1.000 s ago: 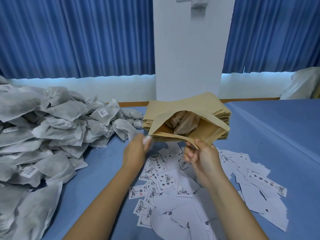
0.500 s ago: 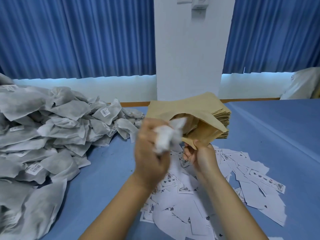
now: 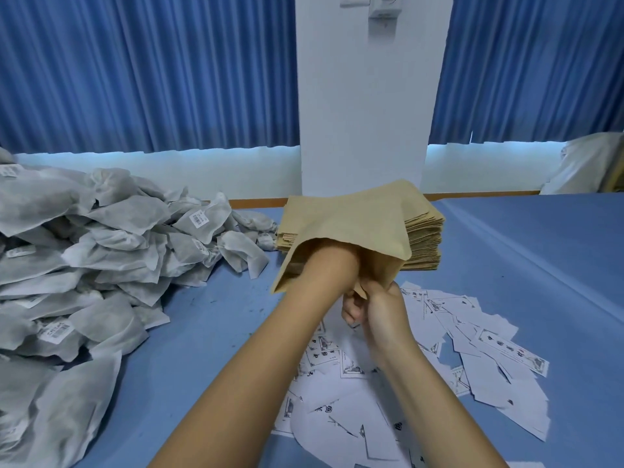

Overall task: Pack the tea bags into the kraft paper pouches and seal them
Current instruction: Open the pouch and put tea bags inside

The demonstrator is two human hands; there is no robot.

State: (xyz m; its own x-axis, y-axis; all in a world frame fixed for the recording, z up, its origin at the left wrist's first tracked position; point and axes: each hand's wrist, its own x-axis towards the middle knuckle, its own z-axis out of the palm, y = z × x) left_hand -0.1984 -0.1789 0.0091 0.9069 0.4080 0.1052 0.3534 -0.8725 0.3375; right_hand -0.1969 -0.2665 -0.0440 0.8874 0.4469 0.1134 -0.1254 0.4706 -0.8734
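Observation:
A kraft paper pouch (image 3: 351,214) is held up over the blue table, its mouth open towards me. My left hand is pushed into it up to the wrist (image 3: 326,265), so the fingers and the tea bag they carried are hidden. My right hand (image 3: 374,309) grips the lower edge of the pouch mouth from below. Behind it lies a stack of flat kraft pouches (image 3: 427,241). A large heap of grey-white tea bags (image 3: 101,251) covers the left of the table.
Several white printed paper labels (image 3: 466,336) lie scattered under and to the right of my arms. The blue table (image 3: 209,332) runs to a white pillar (image 3: 364,113) and blue curtains (image 3: 152,72) at the back. A pale bag (image 3: 587,167) sits far right.
My left hand took a tea bag from the heap, carried it up to the pouch mouth, and has gone inside the pouch. My right hand kept holding the pouch open.

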